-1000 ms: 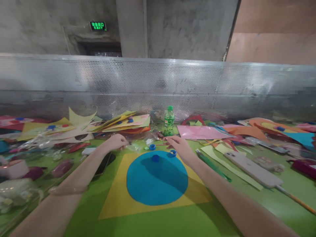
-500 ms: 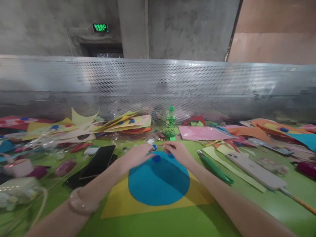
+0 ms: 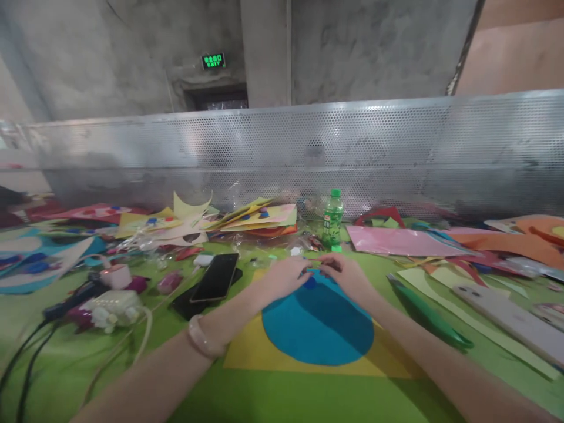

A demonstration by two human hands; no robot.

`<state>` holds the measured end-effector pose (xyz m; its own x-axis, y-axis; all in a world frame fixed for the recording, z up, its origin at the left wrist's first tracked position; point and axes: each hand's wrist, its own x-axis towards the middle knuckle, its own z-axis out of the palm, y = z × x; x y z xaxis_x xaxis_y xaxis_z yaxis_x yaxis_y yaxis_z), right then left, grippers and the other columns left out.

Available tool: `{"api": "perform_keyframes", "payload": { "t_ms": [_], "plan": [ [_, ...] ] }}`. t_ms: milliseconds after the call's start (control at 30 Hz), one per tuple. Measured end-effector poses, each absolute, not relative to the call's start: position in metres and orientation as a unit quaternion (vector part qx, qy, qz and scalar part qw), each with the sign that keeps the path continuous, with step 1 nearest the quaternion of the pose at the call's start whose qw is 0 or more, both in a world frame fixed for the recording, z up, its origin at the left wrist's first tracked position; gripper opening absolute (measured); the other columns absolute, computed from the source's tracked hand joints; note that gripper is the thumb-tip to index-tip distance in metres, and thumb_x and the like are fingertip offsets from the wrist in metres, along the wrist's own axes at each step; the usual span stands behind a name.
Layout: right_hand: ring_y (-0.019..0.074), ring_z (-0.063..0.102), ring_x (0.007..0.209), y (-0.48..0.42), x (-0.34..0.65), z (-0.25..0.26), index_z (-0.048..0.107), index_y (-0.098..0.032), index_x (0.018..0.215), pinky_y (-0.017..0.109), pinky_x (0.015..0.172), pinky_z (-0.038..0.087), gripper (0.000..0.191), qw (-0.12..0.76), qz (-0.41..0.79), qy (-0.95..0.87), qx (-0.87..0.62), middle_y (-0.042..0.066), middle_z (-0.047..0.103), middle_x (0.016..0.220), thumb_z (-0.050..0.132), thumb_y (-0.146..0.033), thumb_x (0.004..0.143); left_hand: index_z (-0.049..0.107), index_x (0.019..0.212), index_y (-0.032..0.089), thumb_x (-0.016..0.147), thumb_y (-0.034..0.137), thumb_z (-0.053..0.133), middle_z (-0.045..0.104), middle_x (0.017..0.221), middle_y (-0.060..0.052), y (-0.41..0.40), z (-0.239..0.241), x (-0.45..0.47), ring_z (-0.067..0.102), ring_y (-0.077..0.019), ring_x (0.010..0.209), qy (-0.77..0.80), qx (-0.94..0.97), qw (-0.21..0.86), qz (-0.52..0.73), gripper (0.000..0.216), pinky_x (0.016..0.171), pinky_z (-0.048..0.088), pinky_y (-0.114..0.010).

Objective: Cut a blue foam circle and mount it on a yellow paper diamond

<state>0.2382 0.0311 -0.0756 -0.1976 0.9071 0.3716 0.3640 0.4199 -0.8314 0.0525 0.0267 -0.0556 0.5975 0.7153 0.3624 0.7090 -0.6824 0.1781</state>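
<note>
A blue paper circle (image 3: 317, 329) lies on a yellow sheet (image 3: 247, 349) in front of me. Over its far edge my left hand (image 3: 286, 277) and my right hand (image 3: 346, 275) come close together, fingers bent and pinched. Whatever lies between their fingertips is too small and blurred to name. Just below the left fingertips a small dark blue disc (image 3: 310, 283) rests on the circle. A pale bangle (image 3: 205, 336) circles my left wrist.
A green bottle (image 3: 333, 218) stands behind my hands. Left are a black phone (image 3: 215, 277) and chargers (image 3: 117, 305) with cables. Right are a green cutter (image 3: 429, 311), pale paper strips and a white phone (image 3: 506, 314). Coloured paper piles (image 3: 264, 217) line the perforated metal screen (image 3: 273, 141).
My view has turned left, so everything sits further right in the picture. Both hands stay over the circle's far edge, fingertips still close together. The blue piece seen at my left fingertips no longer shows there.
</note>
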Motion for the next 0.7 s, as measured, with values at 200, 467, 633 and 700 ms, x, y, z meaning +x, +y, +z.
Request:
{"api": "perform_keyframes", "payload": {
  "t_ms": [200,467,633,700],
  "plan": [
    [0.0192,0.059,0.087,0.02,0.233,-0.07,0.067,-0.021,0.088,0.033,0.08,0.044,0.019,0.413,0.2,-0.776,-0.433,0.005,0.067,0.095,0.05,-0.026,0.081,0.063,0.089,0.016,0.086,0.029,0.044,0.064,0.085,-0.009,0.03,-0.059,0.052,0.057,-0.0215,0.084,0.364,0.914,-0.082,0.161,0.023,0.073,0.043,-0.03],
    [0.0153,0.058,0.076,0.017,0.232,-0.069,0.066,-0.021,0.08,0.029,0.072,0.045,0.011,0.393,0.179,-0.796,-0.425,0.002,0.065,0.083,0.055,-0.022,0.078,0.063,0.094,0.019,0.084,0.028,0.046,0.066,0.092,-0.007,0.034,-0.061,0.057,0.059,-0.0213,0.088,0.415,0.879,-0.045,0.229,0.022,0.075,0.044,-0.03],
    [0.0154,0.059,0.075,0.009,0.227,-0.064,0.066,-0.023,0.08,0.028,0.069,0.045,0.011,0.379,0.211,-0.79,-0.434,0.002,0.065,0.083,0.058,-0.029,0.077,0.048,0.12,0.013,0.082,0.032,0.049,0.066,0.1,-0.01,0.075,0.012,0.001,0.062,-0.0207,0.084,0.594,0.679,-0.029,0.432,0.042,0.078,0.046,-0.032],
    [0.0156,0.059,0.077,0.004,0.225,-0.062,0.066,-0.024,0.081,0.028,0.07,0.046,0.013,0.372,0.214,-0.795,-0.428,0.002,0.065,0.084,0.056,-0.03,0.079,0.022,0.135,0.001,0.084,0.024,0.045,0.057,0.115,-0.02,0.096,0.043,-0.045,0.055,-0.028,0.104,0.639,0.604,-0.066,0.472,0.061,0.09,0.039,-0.042]
  ]
}}
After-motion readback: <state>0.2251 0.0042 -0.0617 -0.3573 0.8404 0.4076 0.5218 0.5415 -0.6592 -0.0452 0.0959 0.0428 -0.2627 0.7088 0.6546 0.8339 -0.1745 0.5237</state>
